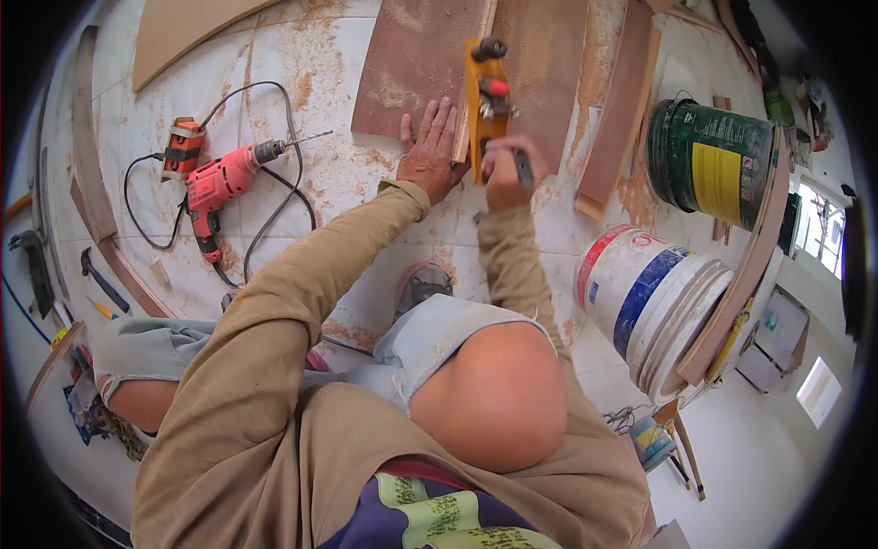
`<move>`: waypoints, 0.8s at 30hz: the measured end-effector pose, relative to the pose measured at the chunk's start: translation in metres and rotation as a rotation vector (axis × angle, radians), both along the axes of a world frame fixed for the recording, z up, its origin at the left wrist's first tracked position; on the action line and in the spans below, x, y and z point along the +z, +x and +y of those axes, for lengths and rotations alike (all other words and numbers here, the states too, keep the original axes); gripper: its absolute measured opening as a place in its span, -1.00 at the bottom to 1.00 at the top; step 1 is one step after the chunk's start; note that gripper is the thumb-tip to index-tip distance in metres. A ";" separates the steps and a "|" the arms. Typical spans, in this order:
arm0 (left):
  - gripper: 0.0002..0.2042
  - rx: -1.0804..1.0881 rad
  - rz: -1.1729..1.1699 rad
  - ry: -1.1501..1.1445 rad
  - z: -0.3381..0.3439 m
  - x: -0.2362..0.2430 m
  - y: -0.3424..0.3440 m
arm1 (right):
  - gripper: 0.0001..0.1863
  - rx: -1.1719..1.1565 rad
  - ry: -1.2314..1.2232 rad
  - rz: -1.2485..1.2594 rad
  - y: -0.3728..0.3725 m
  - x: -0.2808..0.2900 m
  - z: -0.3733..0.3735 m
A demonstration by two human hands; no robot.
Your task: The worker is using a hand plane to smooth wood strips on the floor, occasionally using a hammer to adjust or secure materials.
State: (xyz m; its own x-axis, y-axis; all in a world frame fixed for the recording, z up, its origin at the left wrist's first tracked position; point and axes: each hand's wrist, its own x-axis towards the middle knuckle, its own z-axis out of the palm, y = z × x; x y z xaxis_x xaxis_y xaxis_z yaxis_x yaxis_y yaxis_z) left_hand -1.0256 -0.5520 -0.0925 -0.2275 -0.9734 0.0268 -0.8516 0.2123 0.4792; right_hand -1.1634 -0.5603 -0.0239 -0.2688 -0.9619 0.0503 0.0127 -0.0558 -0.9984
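Yellow-orange metal forms the body of the hand plane (475, 119), which lies lengthwise along the pale edge of a reddish-brown board (402, 55), likely so its sole can follow that edge. The right hand (514, 174) is closed around the rear handle, apparently for control, leaving the dark front knob (490, 48) free. The left hand (430, 151) is open, fingers extended and slightly parted over the board's near end, seemingly to steady it; it grips nothing that I can see. The left arm slants in, elbow bent outward; the right forearm points almost straight ahead.
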 end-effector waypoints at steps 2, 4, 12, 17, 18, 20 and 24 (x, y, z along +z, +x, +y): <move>-0.13 -0.021 0.079 -0.071 -0.007 0.009 -0.025 | -0.80 0.040 -0.099 0.024 -0.039 -0.004 -0.144; -0.19 -0.033 0.128 -0.130 -0.008 0.008 -0.045 | -0.80 -0.040 -0.222 -0.076 -0.059 0.024 -0.230; -0.19 0.012 0.096 -0.100 0.001 -0.009 0.003 | -0.91 0.058 0.063 -0.052 -0.001 -0.005 -0.018; -0.23 -0.041 -0.300 -0.124 -0.005 -0.012 -0.020 | -0.89 0.060 -0.072 0.328 -0.001 0.018 0.137; -0.23 -0.045 -0.299 -0.120 -0.005 -0.012 -0.020 | -0.89 0.040 -0.097 0.325 0.001 0.020 0.139; -0.24 -0.022 -0.169 -0.120 -0.008 -0.009 -0.024 | -0.89 0.024 0.016 0.297 -0.005 0.022 0.084; -0.26 -0.026 0.070 -0.132 -0.011 -0.005 -0.021 | -0.92 0.049 -0.012 0.265 -0.011 0.019 0.021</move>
State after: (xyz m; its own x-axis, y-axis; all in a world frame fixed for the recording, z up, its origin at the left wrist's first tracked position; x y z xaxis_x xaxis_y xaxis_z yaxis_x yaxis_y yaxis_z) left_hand -1.0471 -0.5632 -0.0973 -0.2454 -0.9542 0.1710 -0.8106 0.2987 0.5036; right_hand -1.1742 -0.5393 -0.0049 -0.1982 -0.9722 0.1246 -0.2463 -0.0737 -0.9664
